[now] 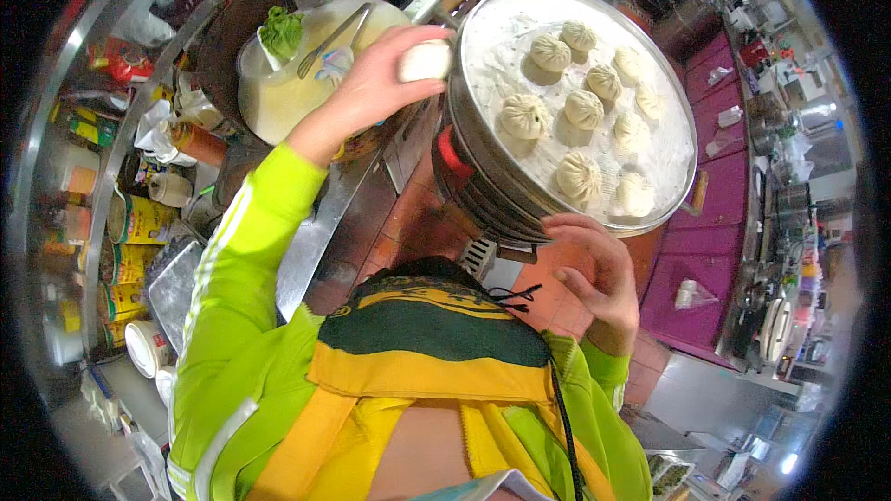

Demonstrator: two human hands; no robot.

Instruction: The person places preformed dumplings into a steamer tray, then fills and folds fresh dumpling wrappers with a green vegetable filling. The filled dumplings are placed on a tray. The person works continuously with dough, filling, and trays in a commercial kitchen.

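Observation:
A round metal steamer tray (487, 28) lined with pale cloth tops a stack of steamer tiers. Several pleated buns (583, 109) rest on the cloth, spaced apart. My left hand (379, 76), at the tray's left edge, grips a smooth white bun (425, 61) between thumb and fingers. Close by the tray's near rim is my right hand (598, 278), thumb and fingers apart, with nothing seen in it; whether its fingertips touch the rim is unclear.
Left of the tray, a large pan of pale liquid (278, 108) holds metal tongs (334, 42) and a container with leafy greens (282, 35). Yellow cans (143, 219) line a shelf at the far left. Purple cabinet doors (696, 250) stand on the right, beyond a tiled floor.

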